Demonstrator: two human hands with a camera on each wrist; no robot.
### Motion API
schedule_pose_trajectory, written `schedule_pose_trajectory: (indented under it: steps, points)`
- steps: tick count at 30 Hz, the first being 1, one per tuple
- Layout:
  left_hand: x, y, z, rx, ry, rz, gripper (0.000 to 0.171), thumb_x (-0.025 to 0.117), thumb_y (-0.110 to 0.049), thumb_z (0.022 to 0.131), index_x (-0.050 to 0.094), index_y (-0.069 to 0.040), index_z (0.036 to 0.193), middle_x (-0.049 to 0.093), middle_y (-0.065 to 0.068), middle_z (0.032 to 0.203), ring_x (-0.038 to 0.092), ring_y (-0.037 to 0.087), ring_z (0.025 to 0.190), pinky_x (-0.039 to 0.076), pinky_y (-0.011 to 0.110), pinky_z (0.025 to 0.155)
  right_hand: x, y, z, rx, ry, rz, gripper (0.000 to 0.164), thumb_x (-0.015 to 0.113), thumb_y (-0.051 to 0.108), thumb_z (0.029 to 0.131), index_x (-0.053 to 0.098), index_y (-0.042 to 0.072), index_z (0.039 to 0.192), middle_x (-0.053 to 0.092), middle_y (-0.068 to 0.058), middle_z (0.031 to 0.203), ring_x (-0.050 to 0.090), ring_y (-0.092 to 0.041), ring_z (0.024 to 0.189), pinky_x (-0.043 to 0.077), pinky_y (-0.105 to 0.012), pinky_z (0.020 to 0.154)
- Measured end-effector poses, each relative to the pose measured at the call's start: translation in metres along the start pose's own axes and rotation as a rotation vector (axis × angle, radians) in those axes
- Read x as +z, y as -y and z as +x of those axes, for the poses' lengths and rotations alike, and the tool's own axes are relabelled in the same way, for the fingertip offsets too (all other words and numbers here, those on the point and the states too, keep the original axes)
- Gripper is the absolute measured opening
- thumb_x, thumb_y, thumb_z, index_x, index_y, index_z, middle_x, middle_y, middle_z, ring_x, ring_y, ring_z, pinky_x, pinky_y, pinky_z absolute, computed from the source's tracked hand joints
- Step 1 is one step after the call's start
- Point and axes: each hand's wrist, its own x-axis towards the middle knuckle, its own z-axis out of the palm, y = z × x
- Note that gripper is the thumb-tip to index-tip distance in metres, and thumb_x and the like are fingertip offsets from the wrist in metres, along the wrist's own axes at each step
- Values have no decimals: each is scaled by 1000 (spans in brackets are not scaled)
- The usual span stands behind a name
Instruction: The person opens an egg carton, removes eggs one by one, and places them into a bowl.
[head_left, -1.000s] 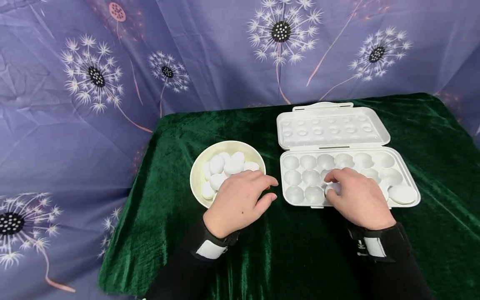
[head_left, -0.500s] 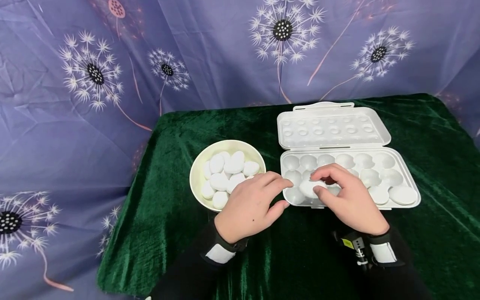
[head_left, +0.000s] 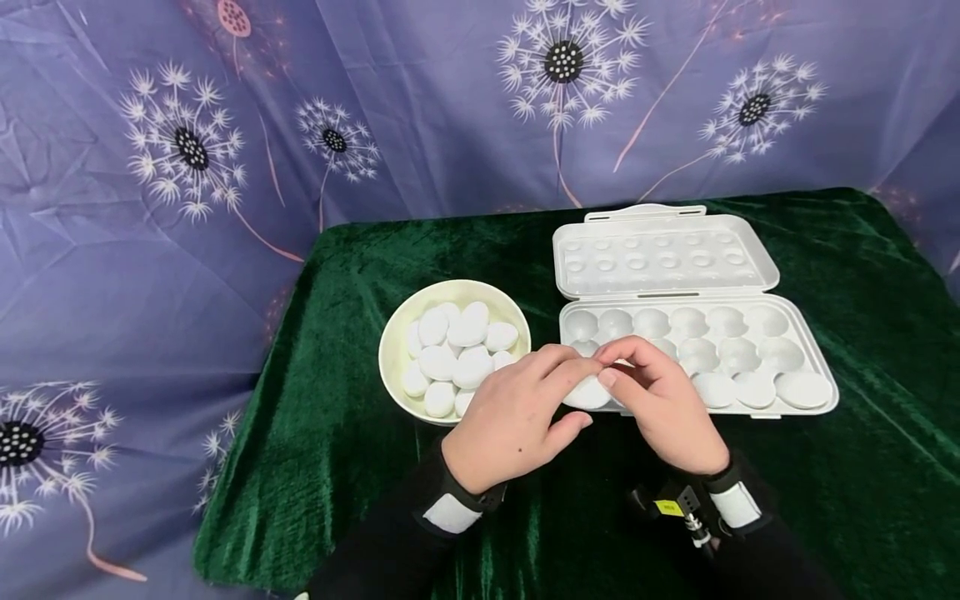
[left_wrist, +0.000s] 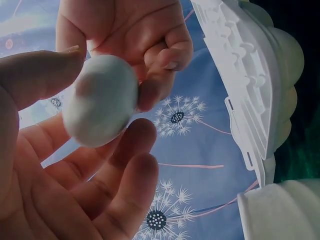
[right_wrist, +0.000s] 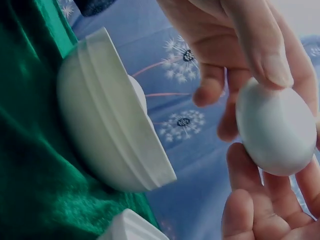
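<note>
In the head view my right hand (head_left: pixel 667 408) pinches a white egg (head_left: pixel 587 393) between thumb and fingertips, over the left front end of the white egg tray (head_left: pixel 821 367). My left hand (head_left: pixel 517 417) meets it from the left, its fingers loosely spread over the egg's left side and the thumb just below it. The left wrist view has the egg (left_wrist: pixel 100 102) between both hands, left fingers below it. From the right wrist, the egg (right_wrist: pixel 276 127) shows with a left thumb overlapping its upper edge. Three eggs sit at the right of the front row, one being this egg (head_left: pixel 802 389).
Left of the tray stands a cream bowl (head_left: pixel 397 367) holding several white eggs (head_left: pixel 468 325). The tray's lid (head_left: pixel 667 250) lies folded back behind it. Green velvet cloth (head_left: pixel 337 333) covers the table, with a purple dandelion-print curtain (head_left: pixel 420 100) behind.
My right hand has lifted the egg from the tray's front row and carried it left to my left hand. The left hand has moved slightly right, away from the bowl.
</note>
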Motion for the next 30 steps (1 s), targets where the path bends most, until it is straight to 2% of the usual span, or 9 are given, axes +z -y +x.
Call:
schedule_pose_trajectory:
  steps: [7, 16, 21, 24, 30]
  points:
    - [0, 3, -1, -17, -11, 6, 45, 77, -28, 89, 62, -18, 130, 60, -3, 124, 62, 11, 99, 53, 28, 72, 6, -2, 0, 38, 15, 25, 9, 55, 3, 103, 58, 3, 111, 59, -13, 119, 61, -20, 103, 50, -24, 83]
    - [-9, 9, -3, -16, 9, 34, 42, 80, -31, 85, 65, -20, 122, 62, -6, 113, 60, 9, 82, 50, 28, 65, 8, -4, 1, 40, 60, 18, 10, 52, 3, 104, 58, 3, 112, 59, -13, 117, 62, -20, 99, 53, -28, 81]
    - [-20, 20, -4, -53, 4, 60, 38, 77, -30, 83, 66, -20, 118, 62, -8, 110, 61, 10, 86, 51, 30, 68, 5, -5, 2, 30, 57, 53, 11, 49, 2, 105, 58, -1, 111, 60, -22, 111, 67, -24, 94, 55, -29, 83]
    - [-29, 29, -7, -87, -2, 81, 37, 77, -30, 83, 66, -20, 118, 63, -7, 110, 63, 11, 89, 52, 33, 68, 4, -5, 3, 33, 40, 28, 11, 50, 3, 105, 59, 0, 109, 60, -26, 109, 68, -24, 95, 54, -27, 83]
    - [-51, 54, -19, -208, 6, 175, 38, 78, -31, 84, 66, -20, 119, 64, -6, 111, 64, 16, 92, 51, 39, 65, 4, -7, 3, 52, 19, -16, 11, 51, 2, 104, 60, 0, 108, 61, -26, 107, 67, -22, 94, 54, -26, 82]
